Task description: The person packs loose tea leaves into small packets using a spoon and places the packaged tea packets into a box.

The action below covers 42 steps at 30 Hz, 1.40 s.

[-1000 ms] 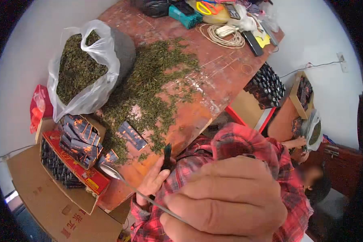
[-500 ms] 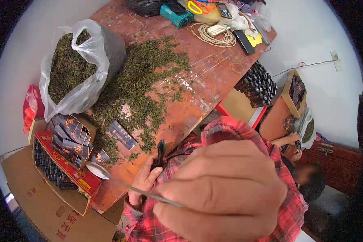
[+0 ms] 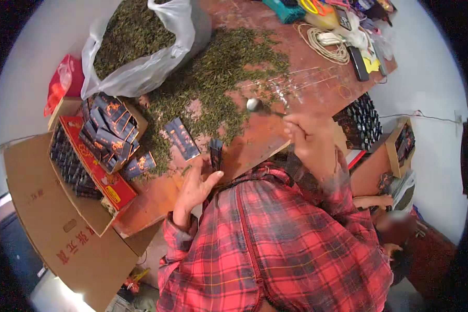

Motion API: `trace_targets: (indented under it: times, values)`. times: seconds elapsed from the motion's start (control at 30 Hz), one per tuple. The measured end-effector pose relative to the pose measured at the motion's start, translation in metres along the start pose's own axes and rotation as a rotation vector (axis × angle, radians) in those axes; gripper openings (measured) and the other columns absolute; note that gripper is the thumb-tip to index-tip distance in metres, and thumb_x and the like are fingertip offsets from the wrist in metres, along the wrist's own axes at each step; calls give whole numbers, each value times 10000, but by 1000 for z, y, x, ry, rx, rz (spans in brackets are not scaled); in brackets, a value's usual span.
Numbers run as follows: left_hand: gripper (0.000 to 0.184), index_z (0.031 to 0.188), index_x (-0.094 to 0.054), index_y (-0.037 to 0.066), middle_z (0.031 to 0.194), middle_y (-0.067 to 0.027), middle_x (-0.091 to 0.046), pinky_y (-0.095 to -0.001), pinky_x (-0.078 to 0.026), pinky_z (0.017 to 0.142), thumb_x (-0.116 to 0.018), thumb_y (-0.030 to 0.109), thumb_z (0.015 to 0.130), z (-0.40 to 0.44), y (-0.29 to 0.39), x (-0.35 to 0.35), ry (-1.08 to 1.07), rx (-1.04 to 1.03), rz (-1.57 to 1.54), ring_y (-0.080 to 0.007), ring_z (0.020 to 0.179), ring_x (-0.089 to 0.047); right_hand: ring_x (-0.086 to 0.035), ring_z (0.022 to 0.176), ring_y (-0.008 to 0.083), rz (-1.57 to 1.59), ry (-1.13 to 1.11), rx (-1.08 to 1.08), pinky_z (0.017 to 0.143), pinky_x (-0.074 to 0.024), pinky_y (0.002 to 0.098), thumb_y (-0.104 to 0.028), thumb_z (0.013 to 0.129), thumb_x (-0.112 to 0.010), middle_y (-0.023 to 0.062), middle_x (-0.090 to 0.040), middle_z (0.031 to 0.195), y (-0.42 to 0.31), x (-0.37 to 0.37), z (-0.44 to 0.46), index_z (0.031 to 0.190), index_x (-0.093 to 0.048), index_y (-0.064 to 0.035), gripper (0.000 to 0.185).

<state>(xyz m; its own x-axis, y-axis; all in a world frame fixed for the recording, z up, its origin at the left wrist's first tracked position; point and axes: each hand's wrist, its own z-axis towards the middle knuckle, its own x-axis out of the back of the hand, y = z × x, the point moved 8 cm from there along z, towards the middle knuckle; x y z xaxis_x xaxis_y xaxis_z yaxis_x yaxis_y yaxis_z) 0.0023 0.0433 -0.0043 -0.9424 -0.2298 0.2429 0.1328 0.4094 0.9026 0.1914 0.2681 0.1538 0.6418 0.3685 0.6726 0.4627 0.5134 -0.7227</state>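
Observation:
My left hand [image 3: 196,186] grips a narrow black packet [image 3: 216,152] upright at the table's near edge. My right hand [image 3: 313,141] is closed around the thin handle of a metal spoon [image 3: 254,105], whose bowl hangs over the table to the right of the packet. Loose dried tea leaves [image 3: 226,62] spread across the tabletop beyond both hands. Flat on the leaves, just left of the held packet, lies a dark printed packet [image 3: 182,139]. Whether the held packet has leaves inside cannot be seen.
A clear plastic bag [image 3: 156,73] of leaves stands at the back left. Printed packets [image 3: 112,132] fill a small box beside a red carton [image 3: 109,182] of dark packets. Coiled cord [image 3: 325,47] lies at the back right. Another person's hand [image 3: 377,202] is at far right.
My right hand has swung with the spoon from close to the camera down to the table's right side. My left hand still holds the packet. The view has shifted.

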Motion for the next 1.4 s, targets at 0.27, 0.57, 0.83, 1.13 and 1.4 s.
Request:
trace_targets:
  times: [0.27,0.57,0.83,1.13,1.4]
  values:
    - [613,1337,-525,-48,1252,-237,-642,-436,-489,1026,-788,314,919,4,-11,-9,-7,12,96,-355,1181,-627,-703,703,136,185,-184,-102,672,-569,269,-26,1000,-630,85,-750,833,46,-63,-46,1070,-732,33,138]
    - [643,1341,-533,-42,1214,-227,-681,-453,-513,988,-807,338,901,17,-11,-5,49,52,193,-367,1135,-662,-737,754,124,220,-85,-160,664,-596,283,0,965,-660,101,-781,884,60,-95,-14,1128,-738,6,181]
    - [470,1297,-554,-27,1189,-170,-672,-373,-503,971,-763,169,925,17,-5,-12,64,45,-111,-252,1090,-637,-752,871,307,-32,-100,6,785,-614,431,-135,943,-605,113,-772,1007,81,-141,24,1105,-722,-19,232]
    - [450,1334,-525,-22,1227,-116,-658,-355,-480,991,-730,57,942,44,9,5,16,-18,154,-209,1107,-612,-728,808,397,-12,119,39,743,-595,489,-33,793,-643,192,-714,932,67,-140,42,912,-714,-46,139]
    - [412,1266,-538,-23,1142,-100,-647,-346,-507,923,-756,78,931,74,6,9,-30,-34,23,-190,1006,-613,-725,833,378,63,207,41,751,-591,470,-11,760,-664,186,-718,872,78,-149,42,902,-725,-34,156]
